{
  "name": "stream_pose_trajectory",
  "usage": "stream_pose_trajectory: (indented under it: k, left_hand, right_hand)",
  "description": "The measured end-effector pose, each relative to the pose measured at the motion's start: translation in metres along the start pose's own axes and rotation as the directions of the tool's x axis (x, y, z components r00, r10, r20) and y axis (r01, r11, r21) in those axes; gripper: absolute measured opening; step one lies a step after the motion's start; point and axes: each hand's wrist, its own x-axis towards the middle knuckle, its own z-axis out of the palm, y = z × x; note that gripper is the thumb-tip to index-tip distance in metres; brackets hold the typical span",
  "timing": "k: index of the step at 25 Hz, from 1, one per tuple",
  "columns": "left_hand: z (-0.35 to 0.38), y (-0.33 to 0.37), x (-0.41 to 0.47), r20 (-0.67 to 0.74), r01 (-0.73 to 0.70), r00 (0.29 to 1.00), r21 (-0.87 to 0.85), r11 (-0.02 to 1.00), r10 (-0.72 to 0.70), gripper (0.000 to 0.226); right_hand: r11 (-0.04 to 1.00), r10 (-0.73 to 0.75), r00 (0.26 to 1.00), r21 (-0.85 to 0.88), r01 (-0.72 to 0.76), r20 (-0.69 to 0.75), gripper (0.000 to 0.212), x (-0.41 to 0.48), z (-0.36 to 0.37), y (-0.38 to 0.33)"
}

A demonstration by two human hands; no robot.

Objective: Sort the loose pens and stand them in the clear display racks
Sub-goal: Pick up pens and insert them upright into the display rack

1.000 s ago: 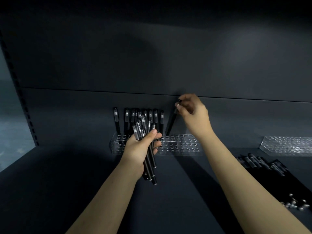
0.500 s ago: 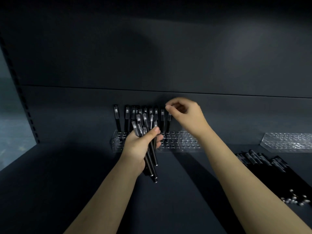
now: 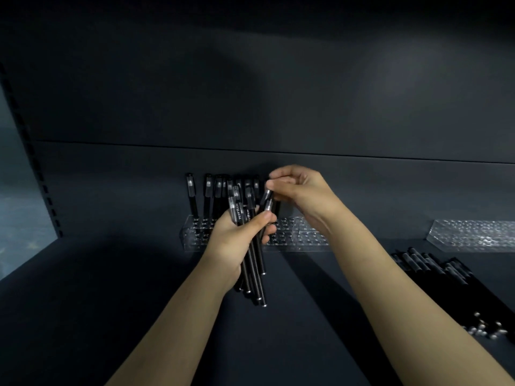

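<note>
At the far left of the frame a perforated upright (image 3: 41, 174) is running down the edge of the dark shelf (image 3: 111, 288). Left of centre, a row of black pens (image 3: 207, 196) is standing upright in the left end of a clear display rack (image 3: 289, 235) set against the back panel. In front of it the left hand (image 3: 237, 243) is keeping its grip clamped around a bundle of pens (image 3: 252, 263), their ends pointing down toward the shelf. Just right, the right hand (image 3: 301, 196) is pinching the top of one pen (image 3: 267, 201) in that bundle, fingertips together. At the right edge, a second rack (image 3: 473, 232) is sitting empty-looking behind a pile of loose pens (image 3: 446, 280).
</note>
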Motion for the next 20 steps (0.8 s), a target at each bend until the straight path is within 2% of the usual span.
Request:
stream_pose_trajectory:
  k: [3, 5, 7, 9, 12, 20]
  left_hand:
    - [-0.001, -0.002, 0.000, 0.020, 0.042, 0.999, 0.038, 0.998, -0.043, 0.008]
    - [-0.003, -0.004, 0.001, 0.020, 0.069, 0.997, 0.050, 0.996, -0.070, 0.012]
    - [-0.003, -0.004, 0.001, 0.004, 0.095, 0.995, 0.015, 0.995, -0.095, 0.015]
    - [-0.004, -0.002, 0.001, -0.015, 0.125, 0.992, -0.052, 0.991, -0.126, 0.021]
    - [-0.006, 0.001, -0.001, -0.009, 0.176, 0.984, -0.155, 0.972, -0.180, 0.022]
    - [-0.001, -0.002, 0.002, -0.055, 0.179, 0.981, -0.111, 0.978, -0.186, 0.016]
  right_hand:
    - [0.996, -0.074, 0.964, 0.022, 0.082, -0.256, 0.009, 0.006, -0.009, -0.004]
    - [0.989, -0.145, 0.900, -0.031, 0.145, -0.412, 0.008, 0.011, -0.024, -0.004]
    - [0.974, -0.225, 0.842, -0.117, 0.192, -0.491, 0.008, 0.015, -0.041, -0.003]
    - [0.945, -0.312, 0.816, -0.247, 0.214, -0.487, 0.007, 0.016, -0.052, 0.000]
    - [0.881, -0.411, 0.815, -0.409, 0.239, -0.408, 0.006, 0.015, -0.053, 0.001]
    - [0.771, -0.502, 0.824, -0.569, 0.288, -0.263, 0.011, 0.012, -0.041, 0.007]
